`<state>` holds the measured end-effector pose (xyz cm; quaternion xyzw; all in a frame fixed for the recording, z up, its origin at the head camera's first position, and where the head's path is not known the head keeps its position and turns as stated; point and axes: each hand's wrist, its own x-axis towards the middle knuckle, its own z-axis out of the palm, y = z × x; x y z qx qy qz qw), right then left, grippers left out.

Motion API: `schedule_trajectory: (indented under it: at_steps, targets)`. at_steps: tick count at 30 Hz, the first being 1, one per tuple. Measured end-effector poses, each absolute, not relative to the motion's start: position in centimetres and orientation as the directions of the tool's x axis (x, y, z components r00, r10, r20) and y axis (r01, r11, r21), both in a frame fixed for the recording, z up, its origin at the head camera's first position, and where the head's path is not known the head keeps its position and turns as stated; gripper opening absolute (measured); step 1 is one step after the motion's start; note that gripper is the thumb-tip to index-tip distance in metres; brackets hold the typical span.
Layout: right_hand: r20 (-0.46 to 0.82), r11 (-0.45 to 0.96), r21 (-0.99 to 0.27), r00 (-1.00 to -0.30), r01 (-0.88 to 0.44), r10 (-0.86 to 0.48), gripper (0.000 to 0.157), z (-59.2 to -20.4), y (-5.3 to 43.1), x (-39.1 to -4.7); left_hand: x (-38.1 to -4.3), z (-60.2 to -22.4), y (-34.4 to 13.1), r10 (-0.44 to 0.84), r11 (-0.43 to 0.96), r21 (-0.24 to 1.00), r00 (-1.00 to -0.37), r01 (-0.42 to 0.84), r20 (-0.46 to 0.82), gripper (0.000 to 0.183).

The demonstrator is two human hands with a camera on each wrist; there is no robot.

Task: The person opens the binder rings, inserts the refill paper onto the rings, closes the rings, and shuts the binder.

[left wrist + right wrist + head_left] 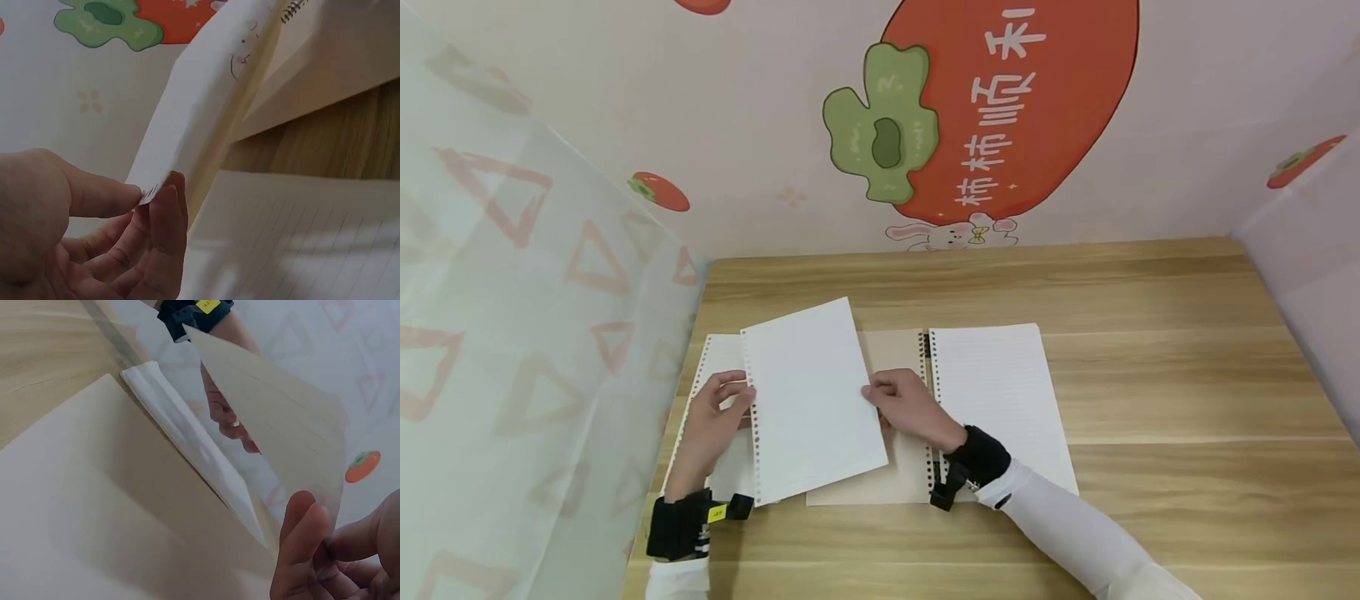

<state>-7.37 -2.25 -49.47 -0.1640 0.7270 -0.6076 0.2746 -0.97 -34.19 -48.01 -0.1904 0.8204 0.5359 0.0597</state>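
In the head view a white loose-leaf sheet (812,400), punched with holes along its left edge, is held up and tilted. My left hand (711,421) pinches that punched edge between thumb and fingers, as the left wrist view also shows on the sheet (181,119). My right hand (913,408) pinches the opposite edge; the right wrist view shows the sheet (294,425) rising from its fingertips. Under the left hand lie lined punched papers (726,477), partly covered by the held sheet. Below the right hand spreads the beige cover (895,479) of an open ring notebook.
Lined notebook pages (992,375) lie to the right of the ring spine (928,375). The wooden table (1187,400) extends right and forward. Printed walls stand behind (760,125) and at the left (550,375).
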Motion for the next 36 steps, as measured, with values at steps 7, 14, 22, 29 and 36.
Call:
schedule_trajectory:
  at_steps: [7,14,22,29,36]
  targets:
    - [-0.17,0.224,-0.974,-0.797,0.044,-0.58,0.034,-50.3,2.4,-7.2,-1.6,-48.6,-30.9,-0.184,0.342,0.881,-0.943,-0.328,-0.279,0.037]
    - [-0.211,0.276,-0.959,-0.821,0.068,-0.53,0.035,-50.7,7.6,-6.8,-2.2,-49.7,-26.6,-0.048,0.234,0.926,-0.955,-0.297,-0.294,0.036]
    - [-0.262,0.288,-0.948,-0.843,0.134,-0.469,0.022,-51.2,11.3,-5.9,-2.8,-50.3,-23.5,0.043,0.173,0.946,-0.957,-0.274,-0.286,0.035]
    - [-0.303,0.267,-0.941,-0.867,0.206,-0.397,0.025,-51.5,13.4,-5.2,-3.4,-50.6,-21.3,0.088,0.159,0.947,-0.952,-0.279,-0.295,0.032]
    - [-0.331,0.286,-0.925,-0.899,0.249,-0.286,0.026,-51.4,15.1,-4.9,-3.8,-51.1,-18.8,0.122,0.135,0.949,-0.945,-0.286,-0.302,0.029]
